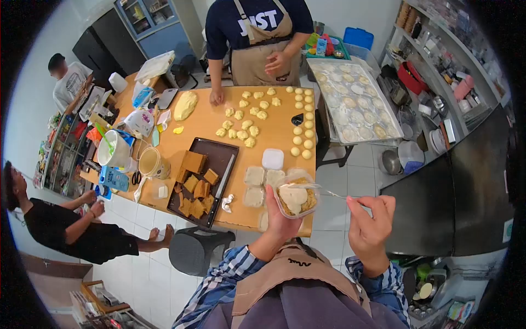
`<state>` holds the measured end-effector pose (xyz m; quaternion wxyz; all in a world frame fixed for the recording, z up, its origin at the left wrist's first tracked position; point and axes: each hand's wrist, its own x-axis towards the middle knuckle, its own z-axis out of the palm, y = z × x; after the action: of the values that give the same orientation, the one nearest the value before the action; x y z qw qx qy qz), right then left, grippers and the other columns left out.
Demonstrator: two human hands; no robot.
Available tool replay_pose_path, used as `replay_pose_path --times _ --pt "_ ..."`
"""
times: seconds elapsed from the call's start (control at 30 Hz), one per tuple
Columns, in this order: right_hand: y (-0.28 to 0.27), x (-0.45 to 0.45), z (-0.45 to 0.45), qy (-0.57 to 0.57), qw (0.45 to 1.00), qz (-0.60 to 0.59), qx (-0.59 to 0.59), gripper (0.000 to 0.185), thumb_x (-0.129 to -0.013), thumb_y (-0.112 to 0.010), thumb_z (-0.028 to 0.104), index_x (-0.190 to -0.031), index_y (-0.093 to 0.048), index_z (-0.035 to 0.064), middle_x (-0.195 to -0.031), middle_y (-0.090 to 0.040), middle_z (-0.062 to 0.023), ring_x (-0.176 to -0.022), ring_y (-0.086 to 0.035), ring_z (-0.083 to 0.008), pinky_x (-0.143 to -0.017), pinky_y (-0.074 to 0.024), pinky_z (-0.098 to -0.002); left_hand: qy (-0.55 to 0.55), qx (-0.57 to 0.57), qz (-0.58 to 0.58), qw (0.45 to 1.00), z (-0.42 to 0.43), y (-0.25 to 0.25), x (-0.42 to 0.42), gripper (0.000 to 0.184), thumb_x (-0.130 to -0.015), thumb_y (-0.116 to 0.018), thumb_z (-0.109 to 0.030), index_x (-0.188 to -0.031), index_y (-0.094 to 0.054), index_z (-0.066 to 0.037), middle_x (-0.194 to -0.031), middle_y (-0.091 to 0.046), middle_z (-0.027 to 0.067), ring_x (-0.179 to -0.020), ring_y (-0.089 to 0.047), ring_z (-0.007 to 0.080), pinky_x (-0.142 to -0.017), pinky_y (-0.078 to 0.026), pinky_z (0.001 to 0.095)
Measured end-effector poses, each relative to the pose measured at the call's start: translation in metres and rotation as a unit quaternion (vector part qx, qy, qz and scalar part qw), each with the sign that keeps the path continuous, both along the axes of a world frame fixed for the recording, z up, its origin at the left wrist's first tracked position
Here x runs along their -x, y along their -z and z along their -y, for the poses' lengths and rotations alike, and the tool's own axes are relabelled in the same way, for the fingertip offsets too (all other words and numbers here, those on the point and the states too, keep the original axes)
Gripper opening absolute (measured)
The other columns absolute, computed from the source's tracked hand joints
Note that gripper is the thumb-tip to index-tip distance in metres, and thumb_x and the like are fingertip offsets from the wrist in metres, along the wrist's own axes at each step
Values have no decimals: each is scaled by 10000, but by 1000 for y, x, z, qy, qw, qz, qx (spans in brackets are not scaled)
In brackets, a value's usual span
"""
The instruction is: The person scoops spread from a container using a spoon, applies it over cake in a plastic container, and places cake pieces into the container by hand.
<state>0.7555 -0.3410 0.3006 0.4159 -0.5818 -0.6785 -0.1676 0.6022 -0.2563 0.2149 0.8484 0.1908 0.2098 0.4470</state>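
Note:
My left hand [280, 220] is wrapped round a small clear tub [297, 200] that holds crumbly yellow-brown food with a cream-coloured layer on part of it. Between the pinched fingertips of my right hand [371, 227] is the handle of a spoon [329, 192], whose head lies over the cream in the tub. Just beyond the tub, several filled square containers [254, 176] and a white-lidded one [273, 159] stand on the wooden table. Left of them is a dark tray [221, 159] with cut pieces of brown cake [193, 163].
Dough lumps [250, 142] and round balls [308, 133] lie on the table, near a large dough mass [186, 105]. A person in an apron [263, 60] stands opposite. Two others are at left. A bucket [153, 164], stool [194, 251] and big tray [356, 101] surround the workspace.

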Motion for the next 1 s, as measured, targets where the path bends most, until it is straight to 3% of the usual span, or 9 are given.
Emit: replay_pose_path --times 0.13,0.33,0.43,0.53,0.63,0.83,1.0 --pt "-9 -2 -4 -11 1000 5 1 360 -564 -597 -53 -899 -659 62 -802 -563 -68 -707 -438 -248 -622 -359 -342 64 39 41 996 -8 -3 1 772 -810 -228 -713 -1225 -460 -106 -1167 -531 84 -1083 -506 253 -913 -399 456" --pt "-11 3 5 -11 1000 -1 12 381 -557 -591 -53 -914 -659 59 -814 -564 -71 -710 -432 -244 -625 -355 -341 104 3 122 987 -23 17 9 728 -833 -253 -677 -1227 -462 -101 -1149 -541 84 -1036 -532 252 -865 -440 425" --pt "-9 2 8 -10 1000 3 4 398 -547 -585 -50 -925 -658 53 -824 -563 -71 -713 -427 -244 -631 -354 -336 105 -67 66 990 -24 14 10 697 -846 -261 -651 -1203 -482 -94 -1133 -549 105 -1010 -549 260 -860 -449 434" --pt "-12 1 9 -24 999 6 22 400 -543 -580 -44 -925 -658 49 -827 -562 -71 -713 -424 -244 -635 -354 -333 53 23 92 994 -25 11 3 694 -860 -267 -624 -1183 -452 -38 -996 -547 171 -871 -584 285 -741 -512 388" --pt "-15 -1 8 -41 998 18 37 381 -554 -581 -37 -916 -661 52 -826 -561 -72 -714 -426 -244 -636 -355 -334 90 13 228 969 -18 24 0 662 -869 -320 -585 -1195 -434 -20 -1018 -531 178 -866 -589 283 -711 -532 348" --pt "-13 -6 4 -83 994 40 57 342 -579 -595 -24 -903 -668 56 -818 -561 -70 -718 -435 -241 -639 -358 -341 107 134 229 958 1 26 -6 694 -839 -304 -650 -1148 -483 -55 -986 -549 168 -802 -567 311 -617 -508 374" --pt "-10 -12 9 -99 993 54 45 326 -575 -602 -20 -885 -675 50 -820 -565 -69 -716 -439 -239 -641 -360 -342 89 96 249 960 7 32 -2 701 -838 -305 -653 -1159 -478 -55 -987 -548 172 -810 -567 322 -629 -515 383"
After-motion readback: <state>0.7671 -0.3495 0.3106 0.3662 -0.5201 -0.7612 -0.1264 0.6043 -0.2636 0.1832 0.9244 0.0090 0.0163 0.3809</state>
